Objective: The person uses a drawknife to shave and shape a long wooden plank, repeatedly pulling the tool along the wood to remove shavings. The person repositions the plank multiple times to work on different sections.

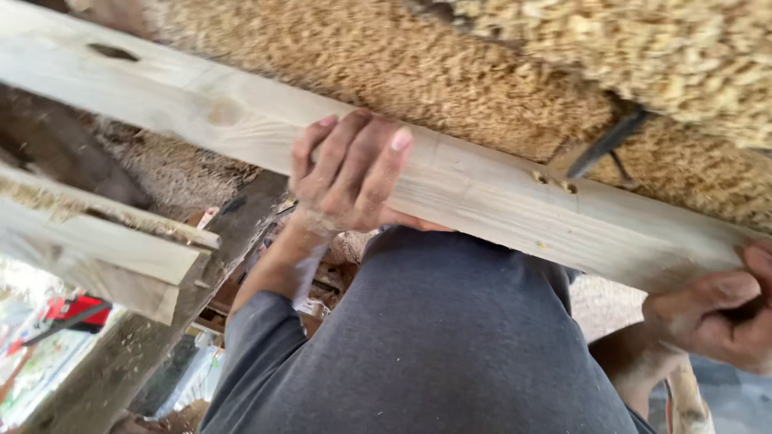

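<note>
- No container shows; loose sawdust (515, 72) lies heaped behind a long pale wooden plank (482, 193) that runs slantwise across the view.
- The left hand (350, 173) lies over the plank's middle, its fingers (386, 165) curled across the face and gripping it.
- The right hand (716, 313) closes around the plank's lower right end from beneath.
- A second plank (96, 249) sits lower left, well apart.

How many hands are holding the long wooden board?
2: the left hand grips the wooden board mid-length, and the right hand holds its lower right end, partly cut off.
</note>
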